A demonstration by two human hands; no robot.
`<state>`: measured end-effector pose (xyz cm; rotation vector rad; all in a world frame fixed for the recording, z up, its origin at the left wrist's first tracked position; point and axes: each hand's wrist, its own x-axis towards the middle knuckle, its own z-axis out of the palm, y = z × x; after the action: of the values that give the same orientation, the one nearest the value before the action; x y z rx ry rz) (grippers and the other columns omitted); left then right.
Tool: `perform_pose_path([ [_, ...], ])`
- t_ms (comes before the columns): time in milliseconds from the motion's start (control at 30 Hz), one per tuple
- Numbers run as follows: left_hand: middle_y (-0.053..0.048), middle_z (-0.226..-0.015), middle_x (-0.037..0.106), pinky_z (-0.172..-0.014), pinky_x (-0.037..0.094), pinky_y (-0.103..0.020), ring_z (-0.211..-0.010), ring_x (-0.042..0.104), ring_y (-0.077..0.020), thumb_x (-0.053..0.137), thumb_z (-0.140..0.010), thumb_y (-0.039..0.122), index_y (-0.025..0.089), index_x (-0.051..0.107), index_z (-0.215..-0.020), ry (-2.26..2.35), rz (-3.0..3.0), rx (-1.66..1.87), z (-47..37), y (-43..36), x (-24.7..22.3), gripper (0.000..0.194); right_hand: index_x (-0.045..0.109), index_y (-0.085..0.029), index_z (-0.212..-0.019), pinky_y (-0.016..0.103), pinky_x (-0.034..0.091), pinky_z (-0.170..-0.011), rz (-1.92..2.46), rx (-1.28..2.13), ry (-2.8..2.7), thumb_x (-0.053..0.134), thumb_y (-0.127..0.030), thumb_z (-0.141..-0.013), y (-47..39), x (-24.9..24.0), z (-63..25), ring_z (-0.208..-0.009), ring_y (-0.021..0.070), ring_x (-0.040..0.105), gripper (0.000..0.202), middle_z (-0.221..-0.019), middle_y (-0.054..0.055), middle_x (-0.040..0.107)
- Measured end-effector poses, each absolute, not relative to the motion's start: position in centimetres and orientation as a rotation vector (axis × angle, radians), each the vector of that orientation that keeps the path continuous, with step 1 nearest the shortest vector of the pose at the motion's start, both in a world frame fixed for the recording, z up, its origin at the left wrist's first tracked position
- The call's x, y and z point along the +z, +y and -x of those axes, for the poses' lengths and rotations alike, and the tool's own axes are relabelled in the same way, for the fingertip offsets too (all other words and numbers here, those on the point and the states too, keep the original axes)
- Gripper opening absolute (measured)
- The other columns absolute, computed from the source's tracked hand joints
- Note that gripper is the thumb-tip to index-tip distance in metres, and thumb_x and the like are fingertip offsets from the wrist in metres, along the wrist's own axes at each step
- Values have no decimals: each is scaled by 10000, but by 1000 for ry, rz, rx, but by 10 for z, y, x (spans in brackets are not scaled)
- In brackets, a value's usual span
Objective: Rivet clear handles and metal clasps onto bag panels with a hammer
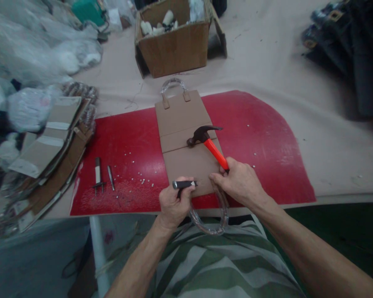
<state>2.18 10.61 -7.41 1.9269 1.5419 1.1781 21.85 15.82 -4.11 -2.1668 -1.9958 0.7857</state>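
My right hand (pixel 240 180) is closed round the end of the orange handle of a claw hammer (pixel 216 153), whose dark head hangs over a tan bag panel (pixel 186 163). In my left hand (pixel 174 203) is a metal punch (pixel 184 184), gripped near the panel's front edge; its tip is too small to make out. A plastic-wrapped bag handle (pixel 209 229) loops down from the near edge between my hands, and my right fingers are by its right end. Another wrapped handle (pixel 174 81) stands at the panel's far end.
Under the panel lies a red mat (pixel 251 136), with a pronged tool (pixel 98 174), a thin metal rod (pixel 111 178) and small pale bits on its left. Stacked tan panels (pixel 54 128) are at the left, a cardboard box (pixel 174 49) behind, dark pieces (pixel 354 58) at the far right.
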Motion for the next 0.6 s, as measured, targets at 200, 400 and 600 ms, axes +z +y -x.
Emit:
perform_pose_path([
  [200,-62,-900,746,-752,573,-237,-818,719,-160,577,-879,187,173,644,-977,1498,-2138,1222,-27,109,-75,120,589,-195,-868,288,329,-555,2150,791,-1987,622,-432,-760,157,-40,-219,-639,203,601,263,-713,41,663],
  [400,-65,-899,729,-752,555,-235,-811,708,-159,570,-877,162,168,618,-985,1452,-2144,1224,-27,109,-77,118,559,-197,-764,280,315,-560,2016,819,-1929,569,-437,-813,158,-45,-225,-629,184,555,245,-670,30,610],
  [600,-48,-870,720,-704,551,-238,-781,705,-162,550,-888,189,189,591,-997,1405,-2133,1164,-24,112,-77,117,407,-221,-616,256,291,-509,1739,1039,-1677,356,-466,-924,148,-16,-238,-498,122,429,396,-527,-30,449],
])
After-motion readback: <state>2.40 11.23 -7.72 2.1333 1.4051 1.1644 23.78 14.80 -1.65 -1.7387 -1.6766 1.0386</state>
